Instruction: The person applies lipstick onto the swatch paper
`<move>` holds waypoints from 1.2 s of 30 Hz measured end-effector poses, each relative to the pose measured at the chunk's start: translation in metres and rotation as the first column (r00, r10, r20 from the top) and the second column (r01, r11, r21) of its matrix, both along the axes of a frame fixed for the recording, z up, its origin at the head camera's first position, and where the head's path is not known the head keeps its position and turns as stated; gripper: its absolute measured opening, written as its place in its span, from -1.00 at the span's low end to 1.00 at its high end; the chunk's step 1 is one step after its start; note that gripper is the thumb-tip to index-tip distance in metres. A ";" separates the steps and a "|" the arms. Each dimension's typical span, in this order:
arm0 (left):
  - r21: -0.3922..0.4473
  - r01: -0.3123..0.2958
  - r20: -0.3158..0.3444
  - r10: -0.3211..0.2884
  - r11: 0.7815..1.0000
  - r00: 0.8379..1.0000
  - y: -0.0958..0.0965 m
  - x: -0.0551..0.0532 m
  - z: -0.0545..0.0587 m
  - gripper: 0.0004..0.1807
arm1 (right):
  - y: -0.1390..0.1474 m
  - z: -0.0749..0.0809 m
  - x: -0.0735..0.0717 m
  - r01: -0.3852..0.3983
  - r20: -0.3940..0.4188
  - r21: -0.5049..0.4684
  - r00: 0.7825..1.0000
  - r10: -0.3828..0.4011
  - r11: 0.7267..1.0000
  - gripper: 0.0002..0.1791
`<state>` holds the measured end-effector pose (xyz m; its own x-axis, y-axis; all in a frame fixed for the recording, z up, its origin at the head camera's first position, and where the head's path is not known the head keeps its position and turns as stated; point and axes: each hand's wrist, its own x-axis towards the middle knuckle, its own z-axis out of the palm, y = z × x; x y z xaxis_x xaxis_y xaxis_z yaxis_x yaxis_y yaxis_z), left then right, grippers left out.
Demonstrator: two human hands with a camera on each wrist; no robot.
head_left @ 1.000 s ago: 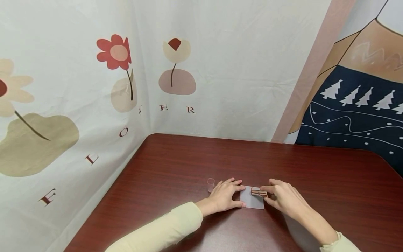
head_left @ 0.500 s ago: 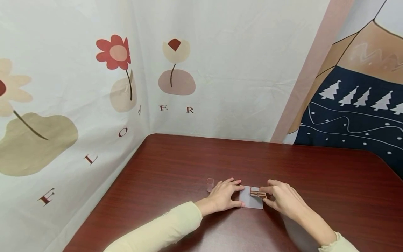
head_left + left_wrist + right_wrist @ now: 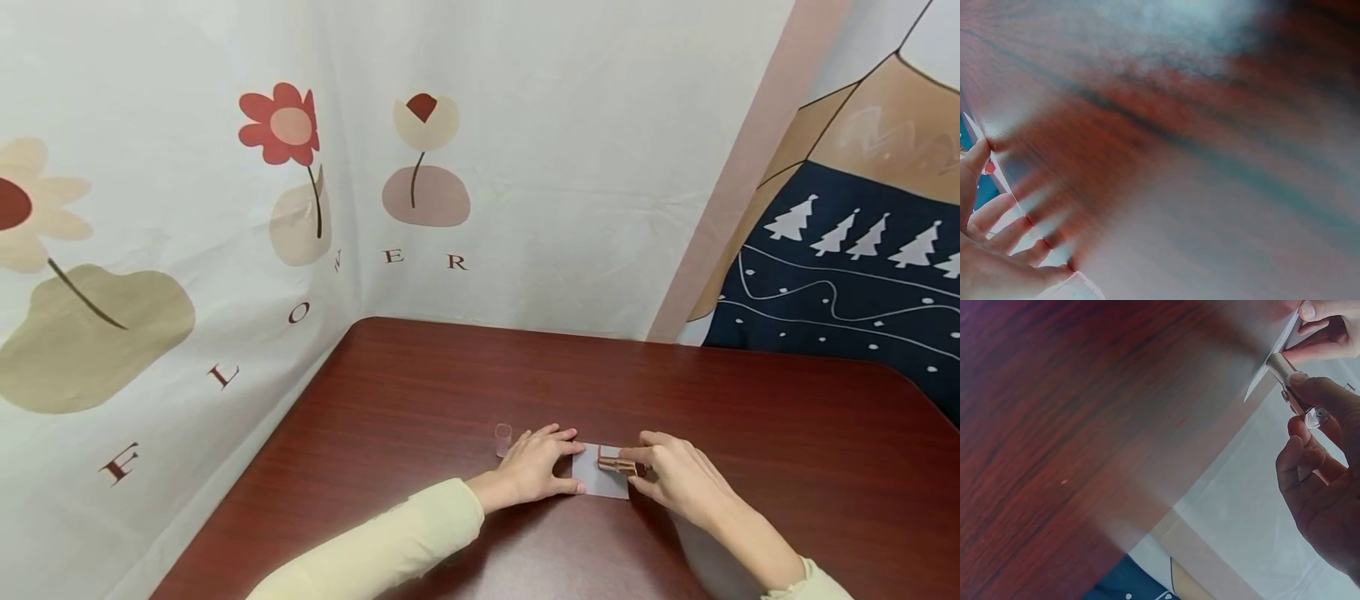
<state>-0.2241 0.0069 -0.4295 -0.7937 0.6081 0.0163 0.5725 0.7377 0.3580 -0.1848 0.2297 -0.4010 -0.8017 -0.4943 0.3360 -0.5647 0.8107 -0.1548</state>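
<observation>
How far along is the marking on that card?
Done: the white card bears a red mark near its far edge; the clear cap is off the gold tube. In hand: the right hand grips the tube over the card; the left hand steadies it. Remaining: most visible card looks unmarked, so more strokes may follow.

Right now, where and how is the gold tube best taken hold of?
I'd probably pinch the gold tube near its rear end, from the right, as the right hand does: it is slender, its front end is at the pale card, and the left hand takes up the card's left side.
</observation>
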 end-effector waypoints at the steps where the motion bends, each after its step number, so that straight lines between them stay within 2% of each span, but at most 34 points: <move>1: -0.001 -0.001 -0.001 0.001 1.000 1.000 0.000 0.000 0.000 -0.40 | 0.000 0.000 0.000 -0.001 -0.004 0.000 1.000 0.001 1.000 -0.72; 7: -0.003 -0.001 -0.010 0.001 1.000 1.000 0.000 -0.001 -0.002 -0.40 | 0.000 0.000 0.000 -0.011 -0.017 0.012 1.000 0.012 1.000 -0.74; 15: -0.008 -0.003 -0.028 0.003 1.000 1.000 0.001 -0.002 -0.003 -0.40 | -0.002 0.003 0.002 0.000 0.012 0.033 1.000 0.000 0.999 -0.73; 25: -0.006 -0.010 -0.014 0.009 1.000 1.000 0.001 -0.002 -0.002 -0.39 | -0.002 0.003 0.004 -0.003 0.020 0.037 1.000 0.003 0.999 -0.73; 36: -0.009 -0.004 -0.016 0.004 1.000 1.000 0.001 0.001 -0.001 -0.40 | -0.004 0.006 0.008 0.016 0.079 0.048 0.997 -0.020 0.999 -0.72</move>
<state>-0.2234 0.0076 -0.4307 -0.7957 0.6052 0.0236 0.5752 0.7430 0.3421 -0.1765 0.2261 -0.3948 -0.8339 -0.4933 0.2474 -0.5373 0.8282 -0.1597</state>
